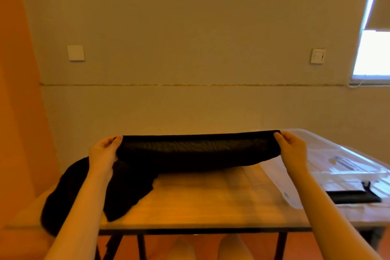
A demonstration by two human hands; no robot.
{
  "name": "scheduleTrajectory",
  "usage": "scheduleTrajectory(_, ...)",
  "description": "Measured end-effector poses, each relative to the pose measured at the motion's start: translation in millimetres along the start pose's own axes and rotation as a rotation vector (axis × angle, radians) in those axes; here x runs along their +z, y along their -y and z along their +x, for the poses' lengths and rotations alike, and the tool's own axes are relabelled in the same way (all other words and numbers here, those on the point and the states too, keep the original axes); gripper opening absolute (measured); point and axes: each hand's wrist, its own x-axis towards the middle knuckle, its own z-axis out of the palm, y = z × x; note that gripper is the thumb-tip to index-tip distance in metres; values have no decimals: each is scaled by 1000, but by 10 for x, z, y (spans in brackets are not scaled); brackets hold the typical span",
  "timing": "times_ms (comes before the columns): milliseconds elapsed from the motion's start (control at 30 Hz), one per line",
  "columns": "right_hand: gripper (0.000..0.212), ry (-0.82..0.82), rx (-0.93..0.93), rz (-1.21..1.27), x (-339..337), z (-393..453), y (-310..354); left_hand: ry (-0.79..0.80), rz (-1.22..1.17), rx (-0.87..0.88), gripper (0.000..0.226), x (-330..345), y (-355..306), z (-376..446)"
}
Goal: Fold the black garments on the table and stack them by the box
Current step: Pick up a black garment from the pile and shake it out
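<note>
1. A sheer black garment is stretched taut above the table, its long axis running from 9 to 3 o'clock.
2. The left hand pinches its left end and the right hand its right, fingers curled on the fabric.
3. A black pile lies at 8 o'clock, and a clear plastic box at 3 o'clock.
4. No writing is legible.

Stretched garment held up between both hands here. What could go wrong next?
1. The black garment is held only by fingertip pinches of the left hand and right hand at its ends; one slip and it likely drops unfolded.
2. Its lower edge hangs close to the black pile and could snag or drag it toward the table edge.
3. The right end is close to the clear box; laying it down may catch its rim.
</note>
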Motion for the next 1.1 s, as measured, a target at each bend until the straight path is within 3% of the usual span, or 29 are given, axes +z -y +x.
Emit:
scheduleTrajectory(267, 22, -6, 26, -32, -139, -180, 72, -36, 93, 51, 8, -36, -91, -202)
scheduleTrajectory(600, 21, 23, 153, -107, 249, -110, -284, -62, 242, 101, 10, 104, 173, 14)
scheduleTrajectory(733, 26, -53, 162, -139, 417, 5, -433, -152, 229, 159, 11, 289, 265, 188)
scheduleTrajectory(833, 17, -93, 138, -142, 545, 126, -466, -198, 255, 210, 11, 401, 350, 353)
scheduleTrajectory(1100, 23, 1, 214, -114, 786, 379, -617, -227, 296, 186, 13, 640, 451, 524)
